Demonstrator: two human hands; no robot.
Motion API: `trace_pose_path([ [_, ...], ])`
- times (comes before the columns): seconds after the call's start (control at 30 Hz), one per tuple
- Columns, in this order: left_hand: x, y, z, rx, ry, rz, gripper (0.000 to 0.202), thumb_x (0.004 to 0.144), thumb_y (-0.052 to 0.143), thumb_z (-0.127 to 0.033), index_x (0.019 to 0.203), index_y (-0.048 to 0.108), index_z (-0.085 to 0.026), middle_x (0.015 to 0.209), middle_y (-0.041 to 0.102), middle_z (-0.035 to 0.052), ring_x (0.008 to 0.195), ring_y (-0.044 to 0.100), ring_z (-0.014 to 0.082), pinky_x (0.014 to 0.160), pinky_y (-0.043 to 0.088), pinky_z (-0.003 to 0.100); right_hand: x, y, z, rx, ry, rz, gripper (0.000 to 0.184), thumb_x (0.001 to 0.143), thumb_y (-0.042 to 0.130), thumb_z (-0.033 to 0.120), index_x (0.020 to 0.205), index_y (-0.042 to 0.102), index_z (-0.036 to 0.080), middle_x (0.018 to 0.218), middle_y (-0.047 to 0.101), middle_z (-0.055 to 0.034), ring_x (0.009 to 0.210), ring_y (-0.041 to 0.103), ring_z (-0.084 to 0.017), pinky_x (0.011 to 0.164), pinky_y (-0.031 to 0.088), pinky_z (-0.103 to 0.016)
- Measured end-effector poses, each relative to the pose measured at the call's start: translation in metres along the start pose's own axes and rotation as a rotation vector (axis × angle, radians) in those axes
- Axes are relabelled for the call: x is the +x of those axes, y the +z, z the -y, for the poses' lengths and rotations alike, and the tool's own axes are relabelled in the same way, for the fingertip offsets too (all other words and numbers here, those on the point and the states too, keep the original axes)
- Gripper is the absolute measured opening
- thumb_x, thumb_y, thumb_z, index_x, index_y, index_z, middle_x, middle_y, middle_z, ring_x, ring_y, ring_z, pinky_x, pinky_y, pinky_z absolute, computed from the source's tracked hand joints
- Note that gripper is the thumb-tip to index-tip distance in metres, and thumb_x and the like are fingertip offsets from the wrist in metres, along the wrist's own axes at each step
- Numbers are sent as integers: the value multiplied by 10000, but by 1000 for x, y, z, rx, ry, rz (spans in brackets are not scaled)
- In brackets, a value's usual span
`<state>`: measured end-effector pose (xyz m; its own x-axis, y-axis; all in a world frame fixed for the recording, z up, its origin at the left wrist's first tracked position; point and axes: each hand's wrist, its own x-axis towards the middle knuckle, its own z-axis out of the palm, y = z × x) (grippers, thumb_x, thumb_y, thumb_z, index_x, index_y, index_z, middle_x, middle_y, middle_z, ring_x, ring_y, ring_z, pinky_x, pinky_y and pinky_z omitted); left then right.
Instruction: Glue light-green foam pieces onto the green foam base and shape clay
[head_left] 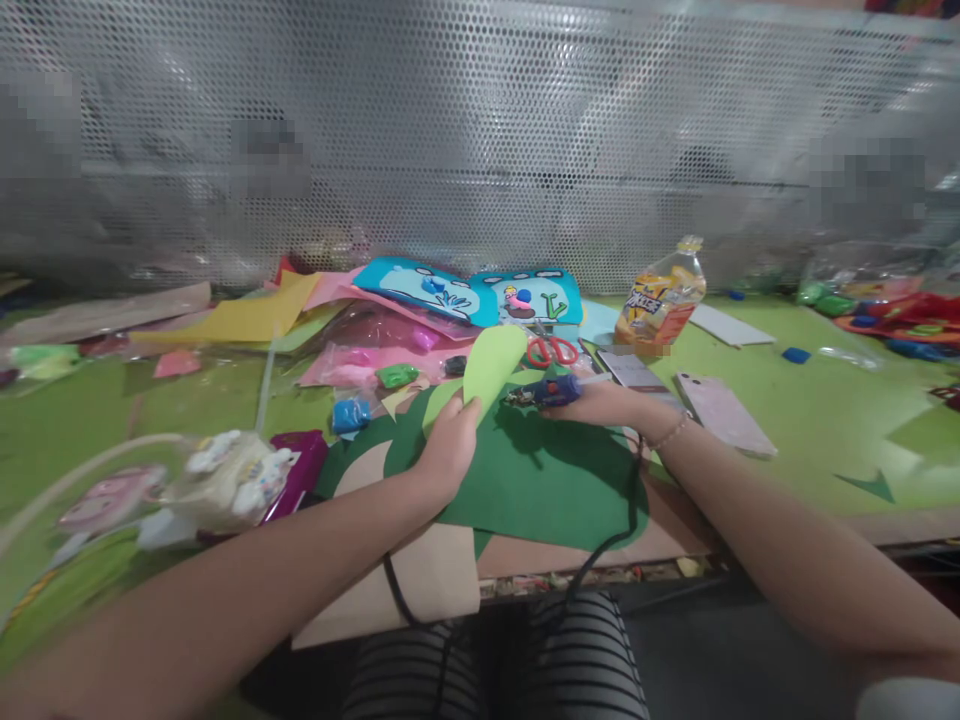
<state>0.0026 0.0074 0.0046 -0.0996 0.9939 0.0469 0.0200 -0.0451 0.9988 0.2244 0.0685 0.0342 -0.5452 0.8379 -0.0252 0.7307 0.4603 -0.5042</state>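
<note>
Between the thumb and fingers of my left hand (451, 445) is a light green sheet piece (491, 365) with a rounded end, tilted upward. My right hand (600, 405) is closed around a dark blue glue gun (555, 390), and a pale glue stick (595, 379) juts from its back. Its nozzle points left, toward the light green piece, with a small gap between them. Below both hands lies a large dark green sheet (540, 480). A black cord (626, 525) runs from near my right wrist down over the table edge. Red-handled scissors (553, 351) lie just beyond the glue gun.
Blue decorated cutouts (529, 297) lie at the back beside a juice bottle (660, 295). A phone (724, 412) rests on the right. Packets of coloured clay (351, 414), yellow sheets (232, 315) and a cream bag (232, 480) are on the left. A perforated metal screen (480, 130) stands behind.
</note>
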Motion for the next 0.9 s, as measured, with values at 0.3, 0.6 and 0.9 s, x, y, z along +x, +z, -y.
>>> trace_pose_path([
  [0.3,1,1,3,-22,28,10,391,774,515,-366,1100,620,-177,1054,676,61,1024,582,254,926,422,351,-1,-1,8,19,-132,-58,331,746,603,283,1052,664,172,1032,687,-40,866,618,-193,792,501,-287],
  [0.6,-2,1,-7,113,28,177,387,828,448,-330,1151,602,-183,1204,622,51,1126,546,238,977,384,322,0,-2,7,-95,-159,2,220,760,600,366,803,666,161,684,650,-22,577,513,-136,571,437,-262],
  [0.9,-3,2,-11,184,-1,183,337,808,475,-327,1046,633,-149,974,686,69,929,610,258,851,443,347,0,-2,7,-110,-159,0,210,763,588,356,791,641,154,686,627,-14,576,488,-117,558,398,-240],
])
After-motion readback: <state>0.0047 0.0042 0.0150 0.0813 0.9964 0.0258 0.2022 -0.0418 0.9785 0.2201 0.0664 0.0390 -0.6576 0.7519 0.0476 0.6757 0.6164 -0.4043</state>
